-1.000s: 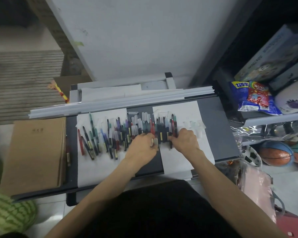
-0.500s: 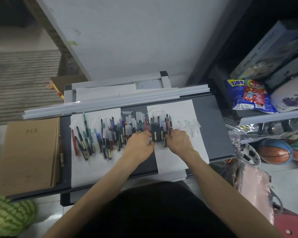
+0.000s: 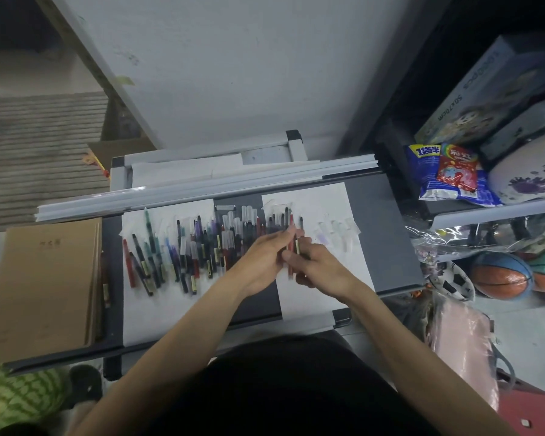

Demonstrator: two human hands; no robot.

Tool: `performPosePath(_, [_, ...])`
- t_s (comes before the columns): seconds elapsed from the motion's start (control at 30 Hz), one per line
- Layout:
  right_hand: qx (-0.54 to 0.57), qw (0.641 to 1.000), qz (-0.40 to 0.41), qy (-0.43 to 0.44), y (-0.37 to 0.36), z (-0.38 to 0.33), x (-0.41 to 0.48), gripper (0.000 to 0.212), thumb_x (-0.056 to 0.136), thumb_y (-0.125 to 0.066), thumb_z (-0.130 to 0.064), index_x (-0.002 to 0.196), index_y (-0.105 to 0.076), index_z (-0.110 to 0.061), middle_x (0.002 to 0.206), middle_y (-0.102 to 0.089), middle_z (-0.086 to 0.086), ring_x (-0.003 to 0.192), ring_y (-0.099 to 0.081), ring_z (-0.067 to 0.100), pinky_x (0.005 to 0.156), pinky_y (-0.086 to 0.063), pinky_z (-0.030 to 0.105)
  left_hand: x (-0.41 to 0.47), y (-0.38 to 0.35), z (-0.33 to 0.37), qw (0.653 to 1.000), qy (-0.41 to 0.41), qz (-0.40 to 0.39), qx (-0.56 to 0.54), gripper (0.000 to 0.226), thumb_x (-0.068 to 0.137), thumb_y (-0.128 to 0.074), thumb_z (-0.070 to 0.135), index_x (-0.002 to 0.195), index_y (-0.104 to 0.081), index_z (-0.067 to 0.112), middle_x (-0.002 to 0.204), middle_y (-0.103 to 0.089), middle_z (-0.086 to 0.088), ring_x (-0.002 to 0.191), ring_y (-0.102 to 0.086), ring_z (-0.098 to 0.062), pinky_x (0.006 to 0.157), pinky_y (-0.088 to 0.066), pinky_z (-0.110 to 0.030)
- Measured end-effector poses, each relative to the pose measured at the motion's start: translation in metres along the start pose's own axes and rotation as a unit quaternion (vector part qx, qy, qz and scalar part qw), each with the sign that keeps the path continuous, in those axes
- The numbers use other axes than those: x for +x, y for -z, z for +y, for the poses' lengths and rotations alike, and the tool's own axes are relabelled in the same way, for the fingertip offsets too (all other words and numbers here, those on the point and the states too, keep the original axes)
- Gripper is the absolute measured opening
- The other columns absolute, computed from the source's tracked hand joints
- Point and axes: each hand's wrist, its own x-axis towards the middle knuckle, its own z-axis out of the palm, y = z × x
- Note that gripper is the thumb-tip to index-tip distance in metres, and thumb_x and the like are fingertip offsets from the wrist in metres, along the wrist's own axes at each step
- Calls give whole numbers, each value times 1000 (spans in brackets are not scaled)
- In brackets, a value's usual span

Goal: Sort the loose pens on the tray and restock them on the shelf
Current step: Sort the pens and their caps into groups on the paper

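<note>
Both hands meet over the tray (image 3: 387,240), a bundle of pens (image 3: 293,243) between them.

We record the right hand (image 3: 321,265) with its grip closed round the bundle of pens (red and dark barrels, tips pointing far), above the right sheet (image 3: 312,199) of white paper. The left hand (image 3: 265,259) touches the bundle from the left; blur prevents us telling whether its grip closes on it. The loose pens (image 3: 183,250) lie in a crowded row across the left sheet (image 3: 145,313) and the tray's middle. Clear caps (image 3: 337,231) lie just right of the hands. A brown notebook (image 3: 44,284) lies at the tray's left end. The shelf (image 3: 491,210) stands right, well apart.
</note>
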Motion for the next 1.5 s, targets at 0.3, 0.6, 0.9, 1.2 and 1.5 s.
performPosePath(0.3, [-128, 989, 56, -46, -6, 20, 2, 33, 101, -62, -43, 80, -70, -18, 68, -67, 0, 56, -58, 18, 55, -45, 24, -3, 28, -20, 988, -22, 136, -73, 28, 110, -48, 16, 126, -60, -3, 114, -75, -20, 107, -74, -34, 96, -58, -50])
performPosePath(0.6, [-389, 881, 252, -92, -6, 40, 24, 48, 106, -42, -47, 86, -57, -7, 83, -60, 13, 82, -64, 39, 65, -43, 34, -12, 53, -29, 982, 15, 153, -105, 26, 108, -51, 11, 125, -63, -5, 113, -72, -26, 106, -73, -40, 100, -57, -53])
performPosePath(0.9, [-246, 938, 236, -55, -10, 25, 14, 21, 95, -63, -30, 84, -73, -15, 67, -69, -1, 58, -66, 17, 58, -49, 24, -8, 44, -23, 987, 12, 135, -85, 27, 104, -61, 14, 127, -64, -1, 116, -74, -21, 97, -74, -33, 87, -62, -42])
performPosePath(1.2, [-181, 978, 104, 10, -36, 9, 5, 20, 87, -75, -37, 75, -77, -21, 70, -74, -5, 54, -62, 4, 66, -55, 28, -4, 40, -31, 992, -13, 120, -43, 21, 100, -66, 14, 114, -69, -2, 100, -74, -16, 80, -68, -27, 58, -47, -35])
performPosePath(1.5, [-361, 896, 236, -111, -25, 30, 43, 45, 97, -62, -48, 112, -63, -6, 108, -69, 16, 100, -67, 37, 83, -57, 41, 0, 56, -34, 984, 6, 162, -67, 25, 107, -56, 14, 122, -61, -6, 95, -70, -15, 88, -74, -29, 100, -57, -54])
